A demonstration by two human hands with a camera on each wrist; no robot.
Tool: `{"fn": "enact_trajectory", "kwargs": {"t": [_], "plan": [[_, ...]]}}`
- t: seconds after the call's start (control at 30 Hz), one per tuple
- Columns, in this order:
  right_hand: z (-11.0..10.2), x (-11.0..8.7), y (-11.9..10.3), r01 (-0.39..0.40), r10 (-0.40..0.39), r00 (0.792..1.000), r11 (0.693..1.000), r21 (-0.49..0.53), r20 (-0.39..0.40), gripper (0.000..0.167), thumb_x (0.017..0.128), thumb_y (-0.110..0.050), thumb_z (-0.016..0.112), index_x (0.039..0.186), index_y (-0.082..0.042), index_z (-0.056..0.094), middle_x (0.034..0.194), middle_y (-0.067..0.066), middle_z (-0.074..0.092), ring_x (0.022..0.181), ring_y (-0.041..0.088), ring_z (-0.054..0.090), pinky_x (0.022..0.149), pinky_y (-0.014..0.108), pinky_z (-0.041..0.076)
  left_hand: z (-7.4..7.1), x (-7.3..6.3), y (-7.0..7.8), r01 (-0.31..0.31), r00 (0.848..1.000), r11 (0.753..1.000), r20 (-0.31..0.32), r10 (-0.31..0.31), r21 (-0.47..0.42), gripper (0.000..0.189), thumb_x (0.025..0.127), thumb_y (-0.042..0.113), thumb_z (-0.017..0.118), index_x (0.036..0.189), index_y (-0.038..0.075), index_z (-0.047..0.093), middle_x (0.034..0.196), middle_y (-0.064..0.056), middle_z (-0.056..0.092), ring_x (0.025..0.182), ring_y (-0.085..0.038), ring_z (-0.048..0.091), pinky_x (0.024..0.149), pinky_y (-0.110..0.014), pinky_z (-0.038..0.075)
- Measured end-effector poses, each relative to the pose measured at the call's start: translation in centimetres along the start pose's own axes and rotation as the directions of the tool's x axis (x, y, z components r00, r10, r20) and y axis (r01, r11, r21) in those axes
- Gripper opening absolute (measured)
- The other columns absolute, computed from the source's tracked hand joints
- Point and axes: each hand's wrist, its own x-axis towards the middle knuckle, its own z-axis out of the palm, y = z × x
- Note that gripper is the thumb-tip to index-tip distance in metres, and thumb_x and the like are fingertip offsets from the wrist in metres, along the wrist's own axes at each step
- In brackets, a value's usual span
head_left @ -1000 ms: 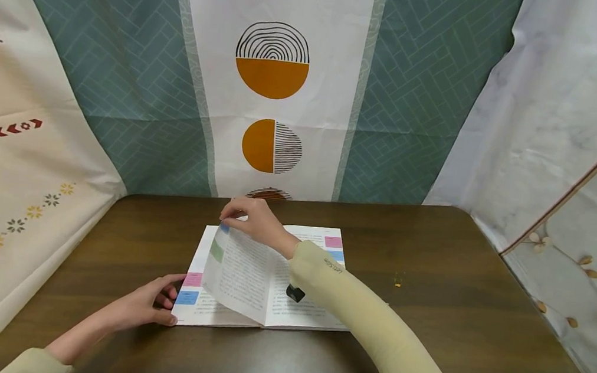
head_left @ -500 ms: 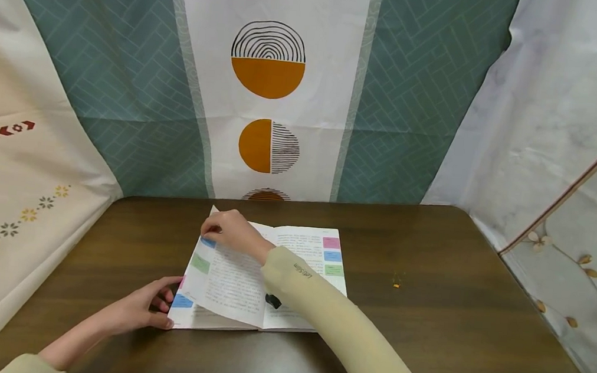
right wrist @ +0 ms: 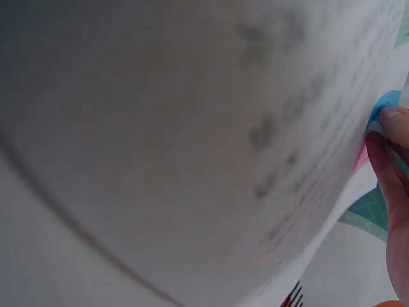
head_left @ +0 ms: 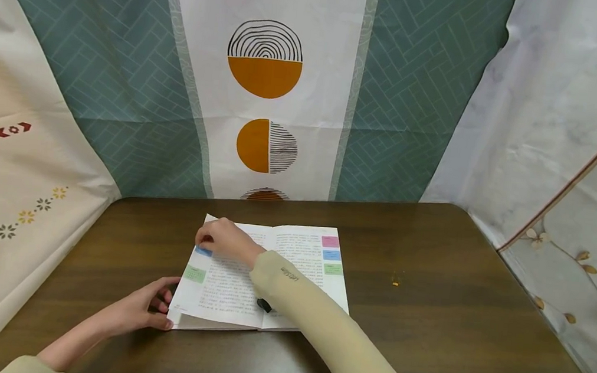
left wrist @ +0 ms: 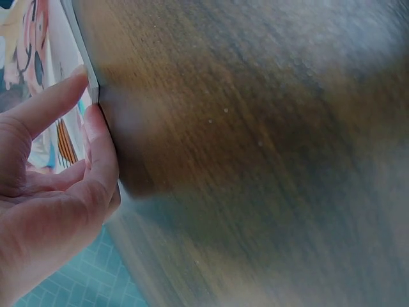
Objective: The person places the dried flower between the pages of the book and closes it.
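An open book (head_left: 304,240) with printed text lies on the table, coloured labels along its outer margins. My right hand (head_left: 230,240) pinches the outer edge of a page (head_left: 225,290) at its blue label (head_left: 203,251), near the top left. The page lies low over the left side, its lower corner slightly lifted. In the right wrist view, thumb and fingers of the right hand (right wrist: 395,166) meet on the blue label, with the page curving close to the camera. My left hand (head_left: 144,309) holds the book's lower left corner; the left wrist view shows its thumb and fingers there.
The dark wooden table (head_left: 452,318) extends around the book. A tiny yellow object (head_left: 395,284) lies to the right. A green and white patterned cloth (head_left: 407,101) hangs behind the table, and light cloths cover both sides. My right sleeve (head_left: 323,331) crosses the book's lower right.
My right hand has moved left and toward me, bringing the page down over the left side. The green label on the right page has come into view. My left hand stays at the corner.
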Motion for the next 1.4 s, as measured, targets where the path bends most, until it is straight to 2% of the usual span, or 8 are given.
{"fn": "enact_trajectory", "kwargs": {"t": [0.23,0.5,0.83,1.03,1.2,1.4], "plan": [[0.5,0.1,-0.3,-0.017,0.020,0.999,0.998,-0.055,0.045,0.014,0.097,-0.022,0.064,0.105,-0.019,0.076,0.104,-0.009,0.073,0.090,-0.001,0.061,0.084,0.007,0.045,-0.1,0.1,0.0,0.019,0.999,0.998,0.028,-0.017,-0.060,0.088,0.082,0.007,0.078,0.146,-0.014,0.022,0.108,-0.015,0.044,0.089,-0.007,0.051,0.072,-0.022,0.049],[0.8,0.0,-0.3,-0.023,0.027,0.997,0.998,-0.062,0.067,0.016,0.097,-0.020,0.062,0.107,-0.018,0.076,0.107,-0.007,0.073,0.094,0.000,0.064,0.088,0.008,0.046,-0.1,0.2,0.1,0.058,0.997,0.995,0.050,-0.054,-0.086,0.090,0.080,0.005,0.077,0.148,-0.011,0.020,0.111,-0.019,0.042,0.093,-0.015,0.050,0.072,-0.024,0.050],[1.4,0.2,-0.1,-0.103,0.110,0.975,0.994,-0.048,0.192,0.021,0.092,-0.015,0.070,0.112,-0.017,0.075,0.110,-0.008,0.072,0.089,0.001,0.057,0.083,0.008,0.043,0.0,0.3,-0.1,0.048,0.998,0.995,0.053,-0.043,-0.091,0.089,0.080,0.002,0.075,0.149,-0.011,0.021,0.112,-0.019,0.042,0.093,-0.015,0.050,0.072,-0.023,0.050],[1.5,0.1,-0.3,-0.101,0.111,0.963,0.993,-0.056,0.246,0.032,0.087,-0.022,0.076,0.118,-0.017,0.072,0.115,-0.009,0.071,0.095,-0.001,0.058,0.087,0.009,0.045,-0.1,-0.2,-0.2,0.042,0.999,0.998,0.026,-0.041,-0.048,0.079,0.084,0.002,0.071,0.146,-0.013,0.025,0.111,-0.018,0.046,0.093,-0.014,0.054,0.071,-0.023,0.049],[1.3,0.2,-0.4,-0.085,0.102,0.960,0.993,-0.077,0.261,0.035,0.086,-0.025,0.077,0.120,-0.018,0.071,0.118,-0.009,0.070,0.100,-0.001,0.059,0.091,0.011,0.045,-0.1,-0.1,0.1,0.077,0.997,0.997,0.001,-0.077,-0.027,0.073,0.089,0.010,0.067,0.146,-0.013,0.028,0.109,-0.015,0.049,0.087,-0.009,0.055,0.069,-0.023,0.046],[1.2,0.4,-0.5,-0.063,0.091,0.962,0.991,-0.115,0.258,0.036,0.087,-0.026,0.077,0.122,-0.018,0.071,0.119,-0.008,0.070,0.099,0.000,0.059,0.093,0.012,0.044,0.1,0.2,0.7,0.109,0.994,0.993,-0.014,-0.110,-0.036,0.074,0.090,0.016,0.064,0.147,-0.012,0.027,0.109,-0.016,0.048,0.084,-0.011,0.054,0.067,-0.023,0.047]]}}
